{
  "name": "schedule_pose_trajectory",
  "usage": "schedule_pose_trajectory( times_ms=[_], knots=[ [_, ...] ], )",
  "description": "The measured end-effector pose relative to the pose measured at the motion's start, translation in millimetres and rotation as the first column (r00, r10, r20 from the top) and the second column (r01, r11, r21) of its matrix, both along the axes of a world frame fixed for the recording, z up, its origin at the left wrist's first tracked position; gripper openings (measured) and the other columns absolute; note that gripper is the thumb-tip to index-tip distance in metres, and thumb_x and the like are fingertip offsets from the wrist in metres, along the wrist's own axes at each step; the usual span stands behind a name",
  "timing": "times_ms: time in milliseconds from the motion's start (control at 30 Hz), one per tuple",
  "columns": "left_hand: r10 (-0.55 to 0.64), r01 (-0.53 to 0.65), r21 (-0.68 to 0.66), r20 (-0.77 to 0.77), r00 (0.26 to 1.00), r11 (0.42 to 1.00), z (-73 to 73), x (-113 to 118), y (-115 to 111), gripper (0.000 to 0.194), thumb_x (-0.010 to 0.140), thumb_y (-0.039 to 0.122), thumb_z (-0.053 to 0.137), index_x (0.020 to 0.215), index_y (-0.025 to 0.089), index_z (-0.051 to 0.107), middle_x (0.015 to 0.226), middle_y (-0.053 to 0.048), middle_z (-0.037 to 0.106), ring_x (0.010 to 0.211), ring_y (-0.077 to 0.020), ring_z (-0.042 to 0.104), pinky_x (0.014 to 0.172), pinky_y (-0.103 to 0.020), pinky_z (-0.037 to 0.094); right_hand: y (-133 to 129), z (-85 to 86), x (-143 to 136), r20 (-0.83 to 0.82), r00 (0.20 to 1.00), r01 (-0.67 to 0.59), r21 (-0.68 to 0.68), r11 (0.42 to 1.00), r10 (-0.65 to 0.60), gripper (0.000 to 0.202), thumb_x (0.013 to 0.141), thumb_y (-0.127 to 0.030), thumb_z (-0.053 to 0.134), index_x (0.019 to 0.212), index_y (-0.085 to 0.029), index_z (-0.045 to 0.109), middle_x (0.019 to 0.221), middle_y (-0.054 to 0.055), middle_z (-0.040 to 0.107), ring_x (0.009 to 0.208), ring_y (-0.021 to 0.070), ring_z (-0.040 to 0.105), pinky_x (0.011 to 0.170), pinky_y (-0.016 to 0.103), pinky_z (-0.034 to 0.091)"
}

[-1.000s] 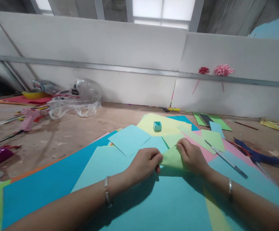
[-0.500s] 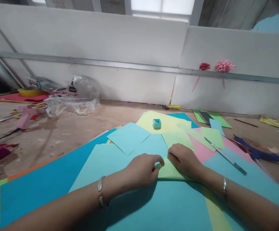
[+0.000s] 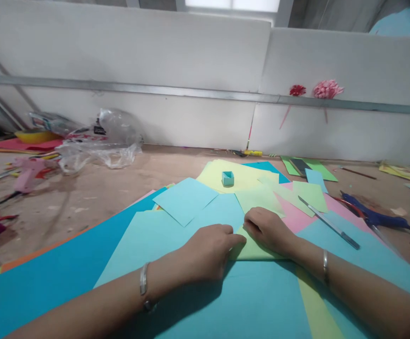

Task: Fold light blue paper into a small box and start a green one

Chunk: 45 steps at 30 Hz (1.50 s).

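Note:
A folded light green paper (image 3: 254,248) lies on the stacked sheets in front of me, its straight folded edge toward me. At its left end is my left hand (image 3: 210,252), index finger stretched over the corner and the other fingers curled in; the thumb is mostly hidden. My right hand (image 3: 269,230) rests on the far side of the same paper, closed, its curled fingers pressing it down. Under both hands spreads a large light blue sheet (image 3: 261,301). Beyond them stands a small open teal paper box (image 3: 227,178) on a yellow sheet (image 3: 210,173).
A craft knife (image 3: 328,222) lies to the right, near a blue glue gun (image 3: 378,215). On the left are a pink glue gun (image 3: 28,173) and a crumpled plastic bag (image 3: 102,141). Two paper flowers (image 3: 327,89) are stuck at the metal rail (image 3: 191,94) on the white partition.
My left index finger has straightened and moved right along the green paper; a light blue bit seen within its curl is no longer visible. My right hand keeps its place. The view has shifted slightly.

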<state>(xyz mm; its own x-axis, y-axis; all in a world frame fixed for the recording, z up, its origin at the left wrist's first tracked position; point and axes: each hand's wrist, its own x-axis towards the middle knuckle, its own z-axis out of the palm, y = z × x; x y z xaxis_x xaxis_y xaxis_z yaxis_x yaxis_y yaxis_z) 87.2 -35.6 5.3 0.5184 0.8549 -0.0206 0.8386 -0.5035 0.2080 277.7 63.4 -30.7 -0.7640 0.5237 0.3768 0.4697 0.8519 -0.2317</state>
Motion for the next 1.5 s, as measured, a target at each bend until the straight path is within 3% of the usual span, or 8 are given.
schedule_pose_trajectory(
  times_ms=[233, 533, 767, 900, 1033, 1267, 1400, 1500],
  knots=[
    [0.029, -0.03, 0.006, 0.022, 0.999, 1.0, -8.3, 2, 4, 0.033, 0.089, 0.014, 0.041, 0.114, 0.023, 0.06, 0.088, -0.005, 0.064, 0.079, -0.0213, 0.06, 0.063, -0.028, 0.04, 1, -2.1, 0, -0.045, 0.999, -0.007, -0.056, 0.998, 0.005, 0.018, 0.088, -0.014, 0.046, 0.071, -0.019, 0.05, 0.068, 0.001, 0.055, 0.064, 0.0141, 0.044, 0.06, 0.027, 0.034],
    [0.062, -0.059, 0.047, -0.06, 0.996, 0.997, -16.2, 10, 8, 0.034, 0.093, 0.02, 0.042, 0.122, 0.027, 0.058, 0.078, -0.003, 0.061, 0.064, -0.0183, 0.055, 0.052, -0.026, 0.03, 0, 1.8, 1, -0.123, 0.992, -0.025, -0.123, 0.992, 0.01, 0.016, 0.08, -0.009, 0.053, 0.068, -0.02, 0.052, 0.068, 0.0, 0.056, 0.067, 0.0138, 0.048, 0.06, 0.025, 0.034],
    [-0.039, 0.054, 0.104, -0.143, 0.989, 0.993, -10.1, 8, 2, 0.032, 0.088, 0.013, 0.05, 0.112, 0.028, 0.063, 0.071, -0.002, 0.055, 0.065, -0.0176, 0.053, 0.051, -0.026, 0.03, 1, -0.8, 0, -0.123, 0.992, -0.014, -0.107, 0.994, 0.001, 0.019, 0.083, -0.01, 0.049, 0.066, -0.019, 0.051, 0.068, 0.001, 0.055, 0.067, 0.0143, 0.047, 0.06, 0.027, 0.033],
    [-0.107, 0.144, 0.126, -0.267, 0.958, 0.981, -5.3, 16, -4, 0.018, 0.092, 0.015, 0.049, 0.103, 0.019, 0.064, 0.082, -0.007, 0.059, 0.074, -0.0207, 0.054, 0.054, -0.028, 0.036, 1, 0.2, 1, -0.112, 0.994, -0.021, -0.105, 0.994, 0.009, 0.02, 0.084, -0.009, 0.049, 0.067, -0.019, 0.051, 0.068, 0.001, 0.055, 0.067, 0.0141, 0.047, 0.061, 0.027, 0.034],
    [-0.186, 0.218, 0.118, -0.237, 0.954, 0.969, -11.2, 21, -11, 0.015, 0.093, 0.012, 0.046, 0.101, 0.015, 0.058, 0.086, -0.008, 0.059, 0.07, -0.0206, 0.054, 0.05, -0.029, 0.039, 1, 2.6, 1, -0.093, 0.995, -0.034, -0.098, 0.995, 0.025, 0.02, 0.084, -0.009, 0.05, 0.068, -0.019, 0.05, 0.069, 0.001, 0.056, 0.068, 0.0141, 0.048, 0.061, 0.026, 0.034],
    [-0.205, 0.236, 0.11, -0.238, 0.949, 0.965, -11.7, 29, -19, 0.016, 0.093, 0.01, 0.044, 0.1, 0.013, 0.058, 0.086, -0.009, 0.061, 0.07, -0.0216, 0.055, 0.048, -0.031, 0.037, 2, 1.3, 1, -0.062, 0.998, -0.035, -0.029, 0.999, 0.033, 0.019, 0.086, -0.009, 0.051, 0.069, -0.019, 0.05, 0.07, 0.001, 0.056, 0.068, 0.0137, 0.047, 0.06, 0.025, 0.033],
    [-0.178, 0.201, 0.04, -0.32, 0.931, 0.979, -8.7, 40, -28, 0.021, 0.091, 0.008, 0.045, 0.1, 0.012, 0.064, 0.097, -0.012, 0.064, 0.075, -0.0221, 0.057, 0.05, -0.031, 0.038, 2, -1.1, 1, -0.024, 0.999, -0.041, 0.081, 0.996, 0.044, 0.022, 0.088, -0.01, 0.046, 0.069, -0.019, 0.05, 0.069, 0.002, 0.052, 0.066, 0.0148, 0.042, 0.057, 0.027, 0.029],
    [-0.176, 0.223, 0.081, -0.384, 0.906, 0.972, -10.9, 47, -36, 0.027, 0.09, 0.009, 0.045, 0.102, 0.011, 0.069, 0.106, -0.017, 0.064, 0.077, -0.0233, 0.057, 0.054, -0.032, 0.041, 0, -2.7, 0, 0.012, 0.998, -0.06, 0.184, 0.981, 0.059, 0.026, 0.087, -0.006, 0.042, 0.065, -0.019, 0.049, 0.068, 0.004, 0.049, 0.066, 0.0164, 0.036, 0.056, 0.03, 0.023]
  ],
)
